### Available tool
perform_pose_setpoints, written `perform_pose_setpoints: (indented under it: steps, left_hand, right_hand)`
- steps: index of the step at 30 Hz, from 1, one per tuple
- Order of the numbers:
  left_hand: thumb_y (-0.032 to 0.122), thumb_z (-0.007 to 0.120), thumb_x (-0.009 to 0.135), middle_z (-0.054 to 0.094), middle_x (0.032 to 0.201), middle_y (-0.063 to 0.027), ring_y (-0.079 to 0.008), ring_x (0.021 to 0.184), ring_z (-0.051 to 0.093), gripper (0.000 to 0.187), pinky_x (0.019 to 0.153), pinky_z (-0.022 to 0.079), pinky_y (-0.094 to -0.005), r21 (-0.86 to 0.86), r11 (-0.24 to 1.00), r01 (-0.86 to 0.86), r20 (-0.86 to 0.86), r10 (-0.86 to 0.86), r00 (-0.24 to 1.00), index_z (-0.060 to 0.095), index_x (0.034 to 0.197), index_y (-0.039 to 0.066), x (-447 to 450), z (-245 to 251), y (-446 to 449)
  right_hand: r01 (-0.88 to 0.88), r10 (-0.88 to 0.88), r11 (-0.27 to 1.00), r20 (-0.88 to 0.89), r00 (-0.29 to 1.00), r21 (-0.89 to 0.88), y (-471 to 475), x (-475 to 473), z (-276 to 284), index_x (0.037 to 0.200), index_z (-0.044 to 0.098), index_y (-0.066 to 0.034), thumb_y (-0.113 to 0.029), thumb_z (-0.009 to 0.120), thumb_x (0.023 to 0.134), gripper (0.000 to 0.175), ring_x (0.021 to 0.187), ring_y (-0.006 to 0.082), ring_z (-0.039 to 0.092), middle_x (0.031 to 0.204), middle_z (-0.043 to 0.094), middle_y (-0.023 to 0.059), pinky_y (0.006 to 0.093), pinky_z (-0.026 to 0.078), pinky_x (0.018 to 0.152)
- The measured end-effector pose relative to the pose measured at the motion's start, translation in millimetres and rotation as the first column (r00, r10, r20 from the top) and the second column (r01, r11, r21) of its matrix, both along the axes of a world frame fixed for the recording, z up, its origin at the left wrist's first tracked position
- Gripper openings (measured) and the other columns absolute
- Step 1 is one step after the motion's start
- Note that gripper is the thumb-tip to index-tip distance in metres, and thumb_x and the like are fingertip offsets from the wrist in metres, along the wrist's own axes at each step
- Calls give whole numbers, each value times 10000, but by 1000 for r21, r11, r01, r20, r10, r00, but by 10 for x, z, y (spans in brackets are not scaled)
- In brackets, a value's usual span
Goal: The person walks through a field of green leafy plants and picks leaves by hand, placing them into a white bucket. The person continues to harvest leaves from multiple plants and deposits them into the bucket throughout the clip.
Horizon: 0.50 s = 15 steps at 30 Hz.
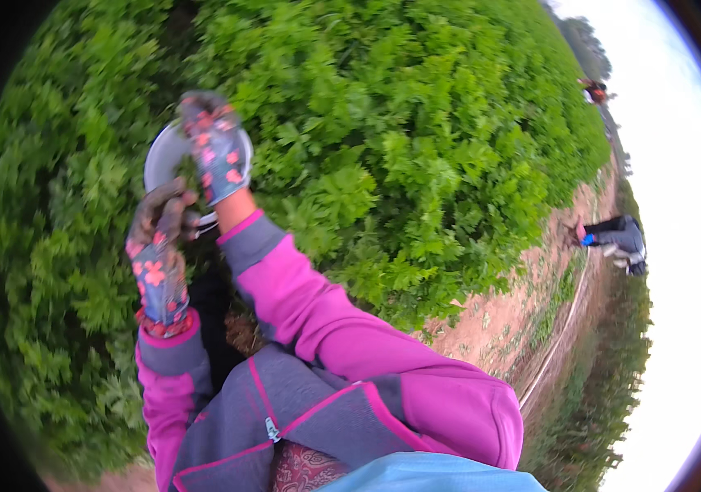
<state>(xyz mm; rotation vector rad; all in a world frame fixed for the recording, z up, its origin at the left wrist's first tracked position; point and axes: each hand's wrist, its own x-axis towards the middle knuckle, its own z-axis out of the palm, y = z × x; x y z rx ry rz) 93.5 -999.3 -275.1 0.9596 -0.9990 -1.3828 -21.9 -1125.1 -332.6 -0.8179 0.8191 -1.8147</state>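
In patterned, soil-darkened gloves, both hands are at a white bucket (166, 154) among leafy green plants. My right hand (212, 144) lies across the bucket's opening and hides much of its inside. Its blurred fingers reach past the far side, and whether they grip anything is unclear. At the near left of the rim, my left hand (163, 234) has its fingers bent inward. A bit of green leaf (187, 172) shows between the two hands; I cannot tell whether it is held or lies in the bucket.
Dense, lobed-leaf plants (350, 135) surround the bucket. A bare soil path (479, 332) runs along the right of the crop, with a pale line (556, 350) beside it. A bending person (621, 237) is farther along the path, and another person (594, 92) is in the distance.
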Motion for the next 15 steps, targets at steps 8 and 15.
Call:
perform_pose_setpoints:
  steps: [8, 15]
  left_hand:
    - [61, 536, 824, 584, 863, -65, -81, 688, 534, 210, 615, 451, -191, 71, 980, 188, -222, -168, 960, 569, 1026, 14, -273, 133, 560]
    - [54, 506, 850, 564, 887, -53, -50, 693, 481, 193, 583, 389, -170, -15, 988, 154, -330, -150, 932, 563, 1030, 10, -257, 175, 671]
  right_hand:
    - [198, -191, 980, 181, 965, -17, 73, -506, 404, 818, 583, 9, -74, 633, 751, 117, 507, 159, 531, 681, 582, 114, 240, 439, 440]
    - [79, -81, 997, 157, 984, 21, 143, -388, 535, 877, 561, 41, -48, 605, 783, 138, 515, 120, 451, 689, 548, 96, 224, 367, 458]
